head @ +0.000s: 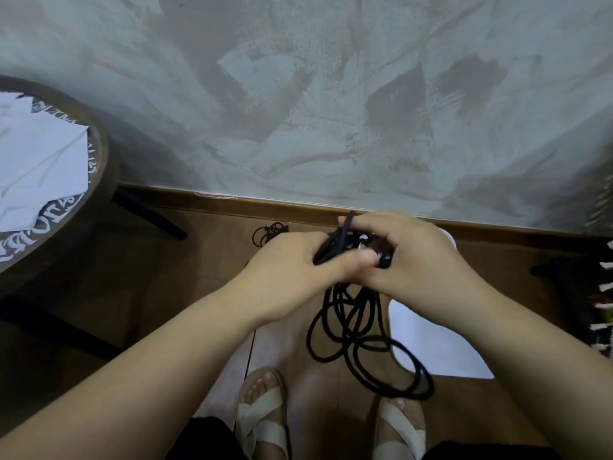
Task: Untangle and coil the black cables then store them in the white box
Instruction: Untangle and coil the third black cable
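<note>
Brown wood floor point(132, 260) meets a mottled grey wall point(298, 94). At frame centre, the left hand point(292, 263) and right hand point(414, 254) both curl their fingers round a bunched black cable point(358, 333). Its loops hang toward the lower middle. Right of the loops, the white box point(431, 343) lies partly hidden by the right forearm. A small coil point(267, 232) lies on the floor just above the left hand.

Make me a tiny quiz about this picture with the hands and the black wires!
1. True or false: the black cable lies all on the floor.
2. How many hands grip it? A) none B) one C) two
3. Where is the small cable coil?
Key: 1 false, the hands hold it up. 2 C, left hand and right hand. 3 On the floor by the wall.
</note>
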Available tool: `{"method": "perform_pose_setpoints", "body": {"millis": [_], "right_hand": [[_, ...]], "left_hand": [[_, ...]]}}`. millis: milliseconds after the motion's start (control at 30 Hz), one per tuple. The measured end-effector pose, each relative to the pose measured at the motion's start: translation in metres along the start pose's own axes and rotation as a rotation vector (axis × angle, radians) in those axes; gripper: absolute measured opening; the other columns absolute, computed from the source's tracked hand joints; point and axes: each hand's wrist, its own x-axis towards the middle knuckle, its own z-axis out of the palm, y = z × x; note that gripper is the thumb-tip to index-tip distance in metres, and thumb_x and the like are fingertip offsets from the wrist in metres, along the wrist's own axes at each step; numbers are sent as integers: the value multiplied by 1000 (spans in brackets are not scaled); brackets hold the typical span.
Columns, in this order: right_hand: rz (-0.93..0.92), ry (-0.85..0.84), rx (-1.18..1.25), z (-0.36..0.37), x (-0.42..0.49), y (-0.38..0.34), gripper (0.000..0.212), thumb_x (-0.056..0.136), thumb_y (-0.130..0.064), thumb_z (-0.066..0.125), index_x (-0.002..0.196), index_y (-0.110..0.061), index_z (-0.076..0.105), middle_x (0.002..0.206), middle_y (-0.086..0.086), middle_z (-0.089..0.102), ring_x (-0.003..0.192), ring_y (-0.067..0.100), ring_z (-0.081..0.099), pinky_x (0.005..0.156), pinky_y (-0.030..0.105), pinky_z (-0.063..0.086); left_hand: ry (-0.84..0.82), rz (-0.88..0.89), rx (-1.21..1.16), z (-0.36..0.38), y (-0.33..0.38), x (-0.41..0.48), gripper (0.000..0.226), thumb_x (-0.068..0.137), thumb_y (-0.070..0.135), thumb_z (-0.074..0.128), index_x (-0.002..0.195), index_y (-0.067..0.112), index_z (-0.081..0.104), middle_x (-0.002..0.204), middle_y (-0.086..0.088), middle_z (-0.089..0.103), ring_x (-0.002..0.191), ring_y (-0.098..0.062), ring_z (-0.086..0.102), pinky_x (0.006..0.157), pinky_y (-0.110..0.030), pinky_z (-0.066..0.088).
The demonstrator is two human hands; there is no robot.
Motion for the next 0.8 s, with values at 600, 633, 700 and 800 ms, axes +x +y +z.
{"method": "perform_pose_setpoints", "body": {"millis": [600, 633, 700, 800], "right_hand": [[174, -51, 649, -6, 8, 24, 14, 93, -2, 49, 85, -13, 48, 54, -5, 56, 56, 7, 56, 55, 17, 44], [204, 9, 695, -9, 9, 26, 13, 94, -6, 47, 85, -15, 47, 53, -6, 56, 58, 10, 56, 56, 22, 46], [234, 58, 672, -14, 11, 30, 6, 94, -21, 50, 89, -19, 47, 59, -5, 61, 66, 16, 58, 62, 31, 48], [263, 30, 574, -13, 11, 34, 20, 87, -37, 52, 100, -22, 49, 69, -4, 66, 72, 14, 61, 66, 29, 51]], "left_hand": [[323, -247, -490, -24, -16, 8, 37, 101, 22, 37, 80, 6, 63, 69, -8, 66, 59, -17, 61, 53, -18, 51], [291, -294, -595, -27, -16, 9, 36, 102, 23, 37, 81, 5, 60, 70, -12, 66, 56, -19, 62, 52, -22, 53], [170, -301, -681, -29, -13, 7, 37, 99, 35, 40, 86, 8, 61, 73, -12, 67, 58, -20, 65, 56, -29, 57], [7, -228, -512, -22, -8, 2, 41, 83, 54, 57, 96, 16, 63, 76, -1, 69, 74, -21, 70, 71, -34, 58]]}}
